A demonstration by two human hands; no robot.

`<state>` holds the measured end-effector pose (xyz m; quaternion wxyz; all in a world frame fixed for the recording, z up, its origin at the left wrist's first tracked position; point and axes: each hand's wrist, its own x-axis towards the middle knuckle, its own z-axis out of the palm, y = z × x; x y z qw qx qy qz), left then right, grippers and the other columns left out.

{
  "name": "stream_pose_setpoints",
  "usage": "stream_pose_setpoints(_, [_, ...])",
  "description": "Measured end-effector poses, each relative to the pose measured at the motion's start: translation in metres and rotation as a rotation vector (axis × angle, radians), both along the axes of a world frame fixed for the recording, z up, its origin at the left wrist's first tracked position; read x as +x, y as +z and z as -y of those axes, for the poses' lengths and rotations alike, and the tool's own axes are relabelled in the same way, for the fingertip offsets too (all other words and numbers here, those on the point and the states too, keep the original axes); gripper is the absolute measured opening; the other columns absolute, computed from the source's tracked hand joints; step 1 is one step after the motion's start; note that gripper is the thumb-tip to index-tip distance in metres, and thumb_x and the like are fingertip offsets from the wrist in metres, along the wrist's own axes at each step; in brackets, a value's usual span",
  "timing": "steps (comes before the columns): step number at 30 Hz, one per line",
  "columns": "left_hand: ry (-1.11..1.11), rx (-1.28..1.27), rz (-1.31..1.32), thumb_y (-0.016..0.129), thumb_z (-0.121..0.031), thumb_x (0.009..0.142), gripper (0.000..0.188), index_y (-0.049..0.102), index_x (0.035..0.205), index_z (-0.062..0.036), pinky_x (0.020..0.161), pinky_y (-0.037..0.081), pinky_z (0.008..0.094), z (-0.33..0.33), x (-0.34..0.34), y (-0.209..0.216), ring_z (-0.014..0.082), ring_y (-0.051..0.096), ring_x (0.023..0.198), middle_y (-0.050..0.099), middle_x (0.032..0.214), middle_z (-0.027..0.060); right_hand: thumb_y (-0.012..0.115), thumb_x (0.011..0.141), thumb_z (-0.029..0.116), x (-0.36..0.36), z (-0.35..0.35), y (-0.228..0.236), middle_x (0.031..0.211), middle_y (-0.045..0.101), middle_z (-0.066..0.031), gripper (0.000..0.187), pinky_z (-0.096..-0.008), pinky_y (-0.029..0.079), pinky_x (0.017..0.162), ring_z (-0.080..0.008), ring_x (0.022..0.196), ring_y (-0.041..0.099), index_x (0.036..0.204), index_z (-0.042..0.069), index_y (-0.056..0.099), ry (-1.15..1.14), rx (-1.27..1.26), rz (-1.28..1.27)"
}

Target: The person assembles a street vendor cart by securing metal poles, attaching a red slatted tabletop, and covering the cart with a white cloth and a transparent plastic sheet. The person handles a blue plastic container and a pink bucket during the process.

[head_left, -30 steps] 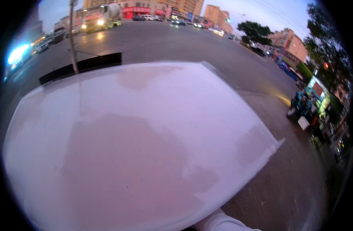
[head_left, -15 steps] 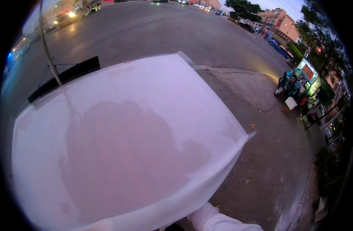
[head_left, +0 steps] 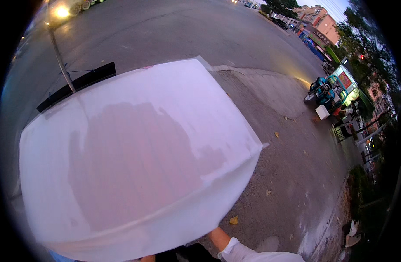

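A large white, thin sheet (head_left: 235,118) covers a flat-topped, boxy thing in front of me; a big darker, pinkish patch shows across its middle. My right hand (head_left: 218,238) comes in at the lower edge from a white sleeve and goes under the sheet's near right side, its fingers hidden by the fabric. A small bit of skin, apparently my left hand (head_left: 148,258), shows at the bottom edge below the sheet; its fingers cannot be made out. The near side of the sheet hangs in a loose, bulging fold.
A metal pole (head_left: 62,65) and a long black panel (head_left: 78,86) stand behind the far left edge. Beyond lies a road with a lit truck (head_left: 62,11). At right are a blue three-wheeler (head_left: 325,89), a white box (head_left: 322,112) and fallen leaves (head_left: 233,220) on the pavement.
The sheet's near right corner has shifted left and its front fold hangs fuller. My right wrist is now bare below the sleeve. The view has tilted slightly downward.
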<state>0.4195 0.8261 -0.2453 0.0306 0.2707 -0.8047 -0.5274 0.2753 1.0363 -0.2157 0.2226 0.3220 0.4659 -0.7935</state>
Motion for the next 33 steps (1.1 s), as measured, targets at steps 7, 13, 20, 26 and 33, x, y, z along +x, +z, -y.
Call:
stream_pose_setpoints(7, [0.223, 0.067, 0.155, 0.064, -0.017, 0.077, 0.030, 0.058, 0.095, 0.0056, 0.064, 0.046, 0.0401, -0.034, 0.017, 0.019, 0.0334, 0.060, 0.071, 0.059, 0.075, 0.0211, 0.066, 0.081, 0.022, 0.046, 0.020, -0.029, 0.119, 0.052, -0.0151, 0.053, -0.0426, 0.042, 0.091, -0.0289, 0.108, 0.051, 0.122, -0.003, 0.043, 0.199, 0.232, 0.111])
stream_pose_setpoints(13, [0.149, 0.160, 0.157, 0.064, -0.017, 0.078, 0.035, 0.054, 0.103, 0.0055, 0.077, 0.046, 0.0364, -0.024, 0.015, 0.001, 0.0321, 0.059, 0.088, 0.060, 0.096, 0.0210, 0.063, 0.082, 0.012, 0.044, 0.017, -0.036, 0.121, 0.051, -0.0161, 0.048, -0.0452, 0.040, 0.096, -0.0316, 0.113, 0.048, 0.123, -0.005, 0.043, 0.041, -0.152, 0.147])
stream_pose_setpoints(20, [0.710, 1.125, -0.193, 0.047, -0.010, 0.092, 0.038, 0.039, 0.127, 0.0001, 0.095, 0.038, 0.0330, 0.090, -0.011, -0.114, 0.0233, 0.044, 0.115, 0.046, 0.124, 0.0131, 0.065, 0.082, 0.021, 0.038, 0.010, -0.013, 0.127, 0.046, -0.0166, 0.062, -0.0458, 0.038, 0.096, -0.0317, 0.114, 0.046, 0.131, -0.002, 0.034, 0.215, 0.052, 0.158])
stream_pose_setpoints(26, [0.608, 0.784, 0.056, 0.057, -0.005, 0.085, 0.045, 0.040, 0.126, -0.0013, 0.097, 0.035, 0.0350, 0.071, -0.028, -0.037, 0.0247, 0.042, 0.117, 0.047, 0.124, 0.0094, 0.065, 0.083, 0.027, 0.069, -0.038, -0.021, 0.117, 0.052, -0.0173, 0.056, -0.0387, 0.042, 0.089, -0.0270, 0.105, 0.052, 0.121, -0.007, 0.043, 0.133, 0.396, 0.068])
stream_pose_setpoints(33, [0.377, 0.851, 0.085, 0.060, 0.005, 0.076, 0.042, 0.045, 0.116, 0.0023, 0.084, 0.044, 0.0340, -0.116, 0.021, 0.056, 0.0242, 0.056, 0.093, 0.056, 0.109, 0.0118, 0.064, 0.082, 0.032, 0.142, -0.202, 0.079, 0.121, 0.049, -0.0215, 0.065, -0.0434, 0.041, 0.090, -0.0319, 0.107, 0.050, 0.125, -0.010, 0.038, 0.098, 0.546, 0.130])
